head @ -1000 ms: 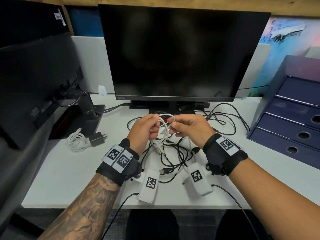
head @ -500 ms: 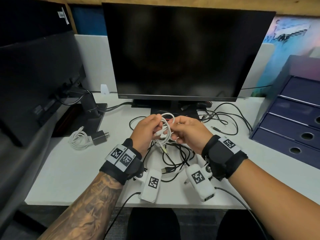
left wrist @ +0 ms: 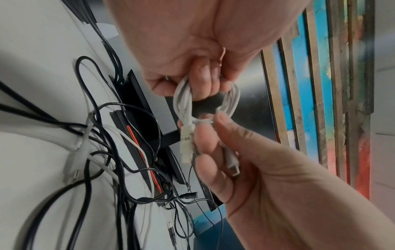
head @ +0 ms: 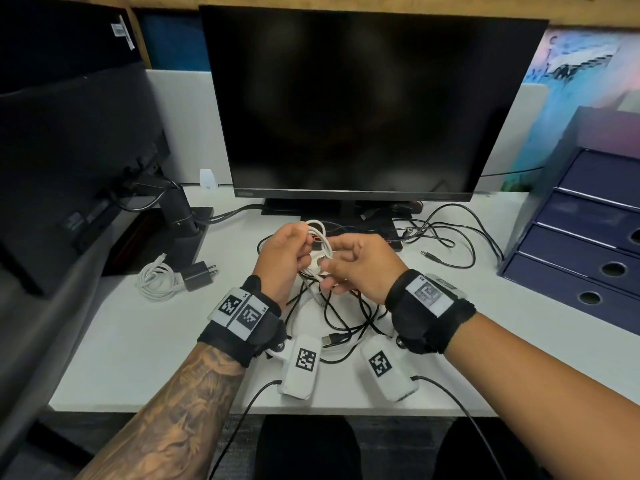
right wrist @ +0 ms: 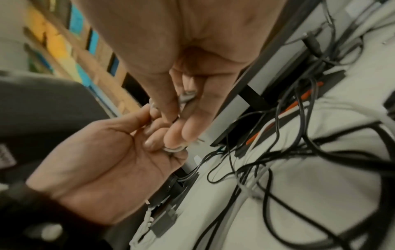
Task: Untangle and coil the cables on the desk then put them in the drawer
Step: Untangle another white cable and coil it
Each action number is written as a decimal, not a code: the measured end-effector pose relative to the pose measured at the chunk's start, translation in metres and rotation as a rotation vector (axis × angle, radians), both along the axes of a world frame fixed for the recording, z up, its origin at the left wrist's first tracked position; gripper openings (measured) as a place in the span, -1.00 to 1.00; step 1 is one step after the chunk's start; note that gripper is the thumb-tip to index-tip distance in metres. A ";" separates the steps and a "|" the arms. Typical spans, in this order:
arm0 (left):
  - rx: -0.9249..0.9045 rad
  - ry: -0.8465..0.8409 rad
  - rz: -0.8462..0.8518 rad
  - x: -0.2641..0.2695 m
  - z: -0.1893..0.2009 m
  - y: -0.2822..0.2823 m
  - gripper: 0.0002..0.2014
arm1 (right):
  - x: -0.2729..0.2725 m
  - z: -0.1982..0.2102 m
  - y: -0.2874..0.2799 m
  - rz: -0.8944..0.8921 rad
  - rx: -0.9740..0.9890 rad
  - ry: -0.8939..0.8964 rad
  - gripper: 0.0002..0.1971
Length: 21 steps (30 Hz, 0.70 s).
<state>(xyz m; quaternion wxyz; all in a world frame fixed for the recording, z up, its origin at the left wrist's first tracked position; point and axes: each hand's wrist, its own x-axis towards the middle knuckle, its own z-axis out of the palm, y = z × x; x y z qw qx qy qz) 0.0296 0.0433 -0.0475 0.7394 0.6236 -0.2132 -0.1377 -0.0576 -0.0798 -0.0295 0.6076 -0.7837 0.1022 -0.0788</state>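
A white cable is coiled into small loops and held above the desk in front of the monitor. My left hand grips the coil with curled fingers. My right hand pinches the coil's loose end, with both white plugs lying against its fingers. Below the hands a tangle of black cables and another white cable lies on the desk. A purple drawer unit with closed drawers stands at the right.
A monitor stands behind the hands, its base under trailing black leads. A coiled white cable with a black charger lies at the left beside a second monitor's stand. Bare desk lies at front left and front right.
Both hands have moved a little farther from me and closer together; the right hand has wound the white cable's end into the coil, which is now tighter.
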 end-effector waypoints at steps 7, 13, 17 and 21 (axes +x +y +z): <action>-0.123 0.111 0.148 0.007 0.005 0.005 -0.69 | -0.003 0.008 0.000 -0.050 -0.617 -0.116 -0.90; -0.119 0.117 0.144 0.013 0.009 0.010 -0.69 | -0.007 0.026 -0.011 0.023 -0.846 -0.080 -0.85; -0.172 0.174 0.100 0.017 0.011 0.014 -0.70 | -0.002 0.016 -0.022 -0.010 -1.121 -0.234 -0.82; -0.181 0.204 0.024 0.010 0.011 0.009 -0.68 | 0.002 0.001 -0.032 -0.099 -1.143 -0.393 -0.83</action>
